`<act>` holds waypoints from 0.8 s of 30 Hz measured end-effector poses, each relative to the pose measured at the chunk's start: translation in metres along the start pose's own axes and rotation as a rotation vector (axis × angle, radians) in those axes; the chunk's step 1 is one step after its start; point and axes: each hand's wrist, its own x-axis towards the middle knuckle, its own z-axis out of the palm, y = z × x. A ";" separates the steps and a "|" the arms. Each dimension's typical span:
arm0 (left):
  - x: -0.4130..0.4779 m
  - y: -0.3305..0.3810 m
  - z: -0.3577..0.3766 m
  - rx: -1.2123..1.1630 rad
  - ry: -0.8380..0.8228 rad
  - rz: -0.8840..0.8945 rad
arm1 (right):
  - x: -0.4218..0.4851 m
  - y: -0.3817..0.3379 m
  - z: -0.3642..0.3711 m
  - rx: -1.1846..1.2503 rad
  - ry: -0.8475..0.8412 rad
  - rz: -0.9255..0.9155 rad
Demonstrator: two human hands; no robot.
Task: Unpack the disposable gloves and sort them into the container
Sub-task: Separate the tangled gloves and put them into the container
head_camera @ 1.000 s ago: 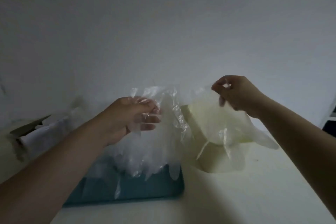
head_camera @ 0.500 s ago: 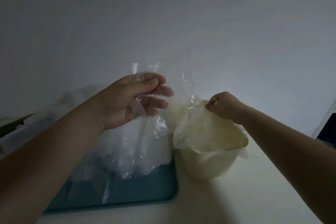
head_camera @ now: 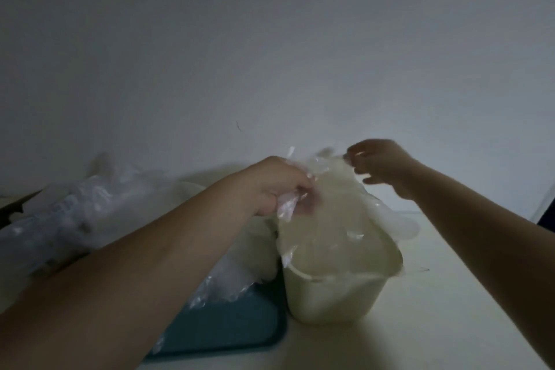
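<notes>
A cream container (head_camera: 333, 297) stands on the table, right of a teal tray (head_camera: 228, 330). A clear disposable glove (head_camera: 336, 219) is spread over the container's mouth, its fingers hanging over the far right rim. My left hand (head_camera: 273, 186) grips the glove's left edge, crumpled plastic between its curled fingers. My right hand (head_camera: 381, 162) pinches the glove's top edge above the container's far side. More clear gloves (head_camera: 237, 273) lie heaped on the tray, partly hidden by my left forearm.
A pile of clear plastic packaging (head_camera: 66, 216) lies at the left behind the tray. A pale wall (head_camera: 270, 54) rises close behind the table. The cream tabletop (head_camera: 435, 324) extends to the right of the container.
Both hands have moved lower and closer over the container. The glove held up between them a second ago now lies spread across the container's opening.
</notes>
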 end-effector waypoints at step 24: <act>-0.073 -0.066 -0.099 1.205 0.081 0.286 | -0.038 -0.004 0.080 -1.080 -0.590 0.046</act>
